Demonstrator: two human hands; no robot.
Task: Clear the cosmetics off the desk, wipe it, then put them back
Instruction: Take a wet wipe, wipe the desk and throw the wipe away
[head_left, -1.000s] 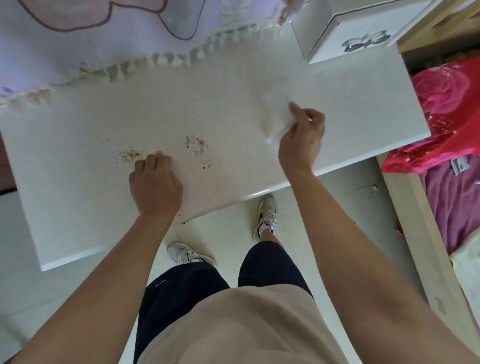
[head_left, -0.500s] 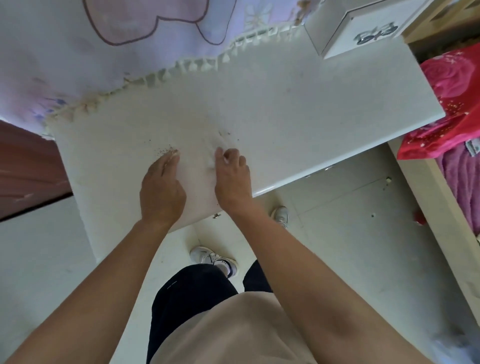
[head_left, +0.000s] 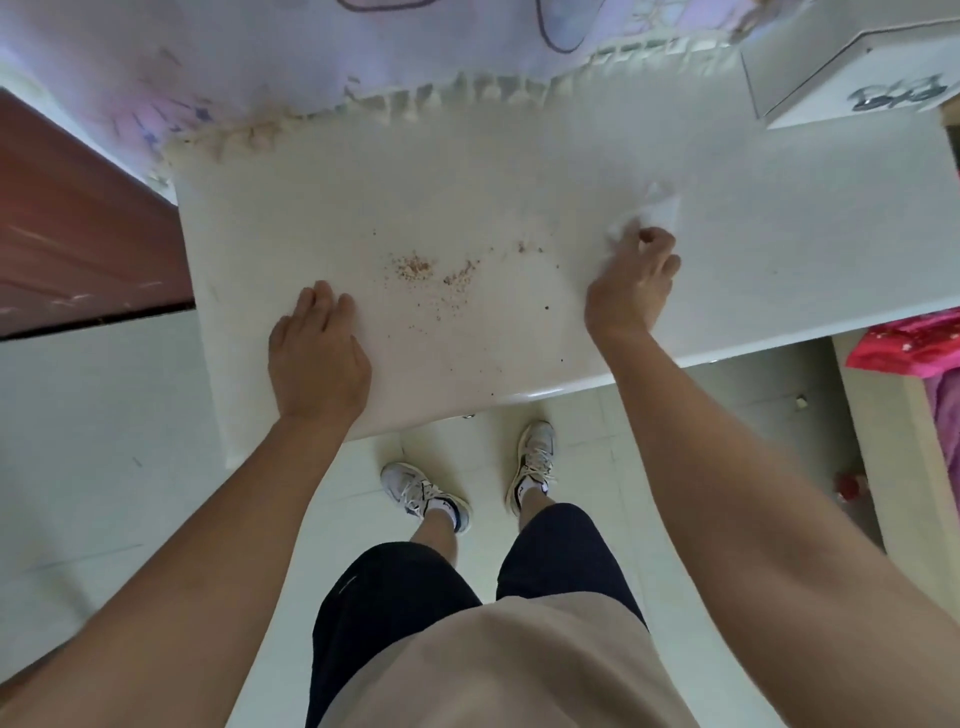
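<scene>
COUNTER LOG, wipe step

1. Counter (head_left: 779, 249): white top. No cosmetics showing on it, so we are judging step 1 (clearing) done and step 2 (wiping) in hand.
2. Crumb patch (head_left: 415, 267): brown specks, unswept. We are using it as ref. pt for all entries.
3. Left hand (head_left: 317, 358): just left of the crumb patch and a bit nearer us. We are pressing it flat, fingers straight, holding nothing.
4. Right hand (head_left: 631, 280): well right of the crumb patch. We are curling the fingers tight round the tissue.
5. Tissue (head_left: 660, 210): white, crumpled, poking out past the knuckles and touching the counter, right of and beyond the crumb patch.
6. Drawer box (head_left: 857, 78): far right of and beyond the crumb patch.
7. Fringed cloth (head_left: 260, 62): beyond the crumb patch, hanging over the back edge.
8. Cosmetics: not in view; we can't tell where they are waiting.

Next, in our judgement: we are needing a leftward sweep w/ the tissue through the crumb patch toward the left hand, w/ even pressure so the specks gather and don't scatter off the front edge.
</scene>
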